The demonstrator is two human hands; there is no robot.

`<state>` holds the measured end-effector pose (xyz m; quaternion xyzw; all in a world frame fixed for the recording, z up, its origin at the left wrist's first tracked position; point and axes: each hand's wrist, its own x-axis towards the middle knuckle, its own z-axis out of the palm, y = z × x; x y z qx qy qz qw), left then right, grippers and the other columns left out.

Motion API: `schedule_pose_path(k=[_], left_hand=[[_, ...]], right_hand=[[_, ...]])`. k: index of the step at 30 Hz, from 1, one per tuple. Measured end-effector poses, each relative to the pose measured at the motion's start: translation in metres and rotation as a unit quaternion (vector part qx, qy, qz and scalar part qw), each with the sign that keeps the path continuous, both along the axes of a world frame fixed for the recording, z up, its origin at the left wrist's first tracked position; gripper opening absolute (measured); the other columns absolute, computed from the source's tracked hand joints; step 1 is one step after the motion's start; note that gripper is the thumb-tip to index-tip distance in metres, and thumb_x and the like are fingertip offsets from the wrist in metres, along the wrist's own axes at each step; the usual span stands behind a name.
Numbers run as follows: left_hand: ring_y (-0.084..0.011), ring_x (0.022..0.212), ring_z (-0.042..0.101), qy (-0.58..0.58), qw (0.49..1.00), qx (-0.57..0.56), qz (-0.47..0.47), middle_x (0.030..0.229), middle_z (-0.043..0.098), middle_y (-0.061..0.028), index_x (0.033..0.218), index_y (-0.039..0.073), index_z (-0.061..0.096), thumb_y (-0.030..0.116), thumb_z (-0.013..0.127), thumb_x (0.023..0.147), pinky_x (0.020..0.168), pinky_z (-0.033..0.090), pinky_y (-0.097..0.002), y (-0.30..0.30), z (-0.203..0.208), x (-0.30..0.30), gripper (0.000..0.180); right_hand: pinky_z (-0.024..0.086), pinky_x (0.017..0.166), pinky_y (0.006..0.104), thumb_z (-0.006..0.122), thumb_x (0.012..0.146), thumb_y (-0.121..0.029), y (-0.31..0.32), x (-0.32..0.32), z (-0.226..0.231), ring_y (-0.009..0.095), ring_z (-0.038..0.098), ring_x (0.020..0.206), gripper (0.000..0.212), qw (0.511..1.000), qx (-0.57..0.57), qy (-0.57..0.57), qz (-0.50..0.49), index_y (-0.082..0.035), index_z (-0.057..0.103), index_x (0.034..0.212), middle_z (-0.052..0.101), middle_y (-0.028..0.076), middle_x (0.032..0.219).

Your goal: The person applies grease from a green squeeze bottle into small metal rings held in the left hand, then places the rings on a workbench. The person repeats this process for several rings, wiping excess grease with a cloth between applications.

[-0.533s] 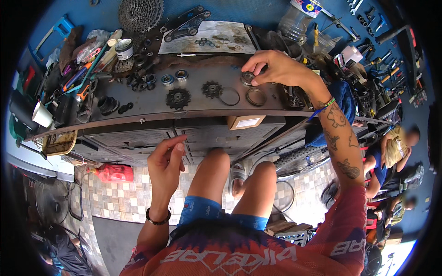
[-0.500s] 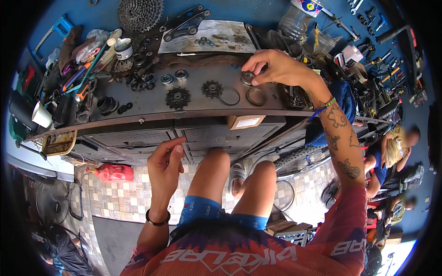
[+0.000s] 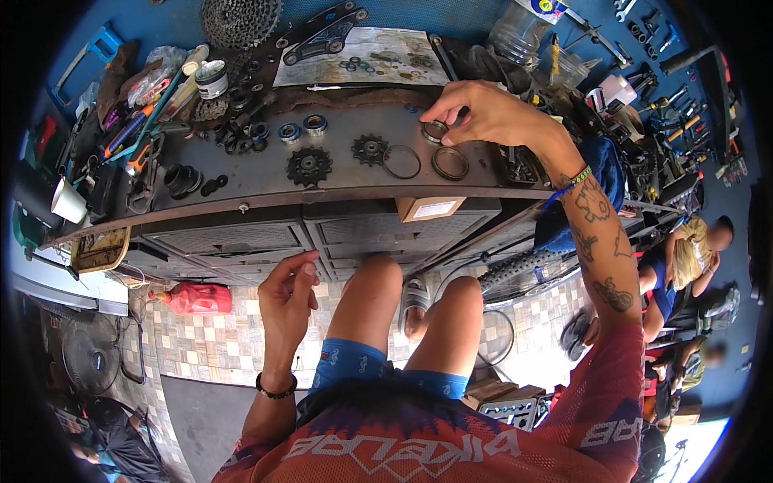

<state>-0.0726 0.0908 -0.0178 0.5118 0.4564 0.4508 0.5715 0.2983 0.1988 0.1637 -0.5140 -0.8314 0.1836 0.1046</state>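
Note:
My right hand (image 3: 483, 114) pinches a metal bearing ring (image 3: 435, 131) between thumb and fingers, at the bench surface; whether it touches the metal cannot be seen. Just below it lies a second bearing ring (image 3: 450, 163), with a thin wire-like ring (image 3: 419, 163) to its left. Further left are a small toothed pulley wheel (image 3: 369, 150), a larger toothed pulley wheel (image 3: 309, 167) and two blue-rimmed bearings, one (image 3: 290, 132) beside the other (image 3: 315, 125). Away from the bench, my left hand (image 3: 287, 291) hovers above my thigh, fingers loosely apart and holding nothing.
Behind the parts lies a stained sheet (image 3: 386, 71) with small rings and a black linkage (image 3: 326, 36). Tools and a white tub (image 3: 212, 79) crowd the left. A cardboard box (image 3: 431, 208) juts below the bench edge. A red jug (image 3: 197, 299) stands on the floor.
Hardly anything differs. The view has shifted slightly, and my right hand keeps its pinch on the bearing ring at nearly the same spot. My left hand stays away from the bench.

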Motion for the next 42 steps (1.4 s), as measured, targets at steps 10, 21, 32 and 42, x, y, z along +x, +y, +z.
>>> schedule_pose_path(k=[10,21,32,42], left_hand=[[-0.0039,0.055,0.052,0.008,1.000,-0.010,-0.007,0.080,0.065,-0.0024,0.121,0.004,0.074,0.018,0.065,0.103,0.049,0.038,-0.0204,-0.008,-0.006,-0.002,0.024],[-0.0054,0.055,0.053,-0.202,0.967,-0.068,-0.139,0.082,0.064,-0.0006,0.119,0.000,0.072,0.024,0.061,0.107,0.045,0.037,-0.0206,-0.005,0.063,0.040,0.028],[-0.0083,0.049,0.053,-0.251,0.958,-0.045,-0.133,0.074,0.063,-0.0036,0.100,-0.001,0.072,0.032,0.057,0.109,0.042,0.037,-0.0231,-0.011,0.068,0.059,0.037],[-0.0052,0.053,0.052,-0.265,0.956,0.045,-0.119,0.078,0.067,-0.0020,0.106,-0.001,0.072,0.017,0.066,0.104,0.046,0.038,-0.0223,-0.027,0.080,0.057,0.020]], right_hand=[[0.052,0.074,0.0387,0.084,0.083,-0.026,-0.034,-0.061,-0.003,0.022,0.063,0.084,0.040,0.994,0.097,-0.050,-0.016,-0.003,0.072,0.113,0.069,0.010,0.101],[0.051,0.063,0.0313,0.078,0.084,-0.003,-0.085,-0.100,0.003,0.020,0.068,0.070,0.012,0.970,0.113,0.214,-0.021,0.000,0.066,0.087,0.068,0.008,0.076],[0.063,0.078,0.0314,0.075,0.095,-0.009,-0.166,-0.106,-0.021,0.017,0.074,0.089,0.014,0.878,-0.120,0.440,-0.142,0.003,0.073,0.102,0.072,0.010,0.102],[0.064,0.081,0.0312,0.069,0.101,-0.013,-0.178,-0.106,-0.010,0.019,0.076,0.089,0.022,0.827,-0.208,0.489,-0.181,0.008,0.072,0.108,0.075,0.013,0.095]])
